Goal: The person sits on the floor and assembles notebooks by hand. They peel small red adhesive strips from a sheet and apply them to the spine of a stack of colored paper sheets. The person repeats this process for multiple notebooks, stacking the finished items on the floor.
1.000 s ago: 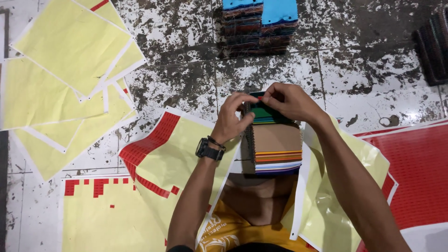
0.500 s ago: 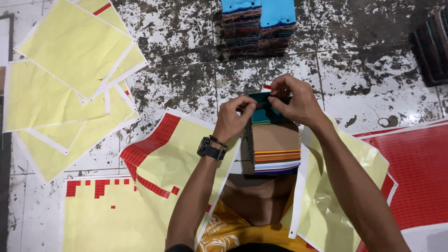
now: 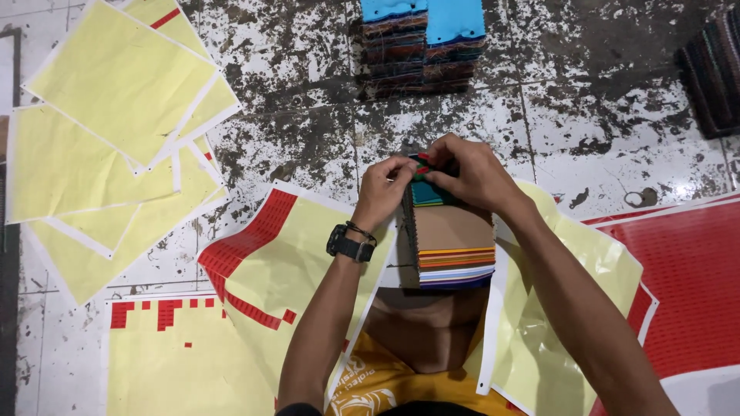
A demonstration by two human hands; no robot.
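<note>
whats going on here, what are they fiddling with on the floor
A person sits on a stained tile floor with a thick stack of coloured swatch sheets on their lap. Both hands work at its far end: the left hand and right hand pinch the top edge. Yellow backing sheets lie around, and another swatch pile sits ahead.

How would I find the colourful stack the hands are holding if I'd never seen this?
Start at the stained tile floor and find the two arms reaching up from the bottom. The left hand and right hand meet over a swatch stack resting on the person's lap, brown on top with rainbow-striped edges. The other stack lies farther away on the floor, blue on top and untouched.
</note>
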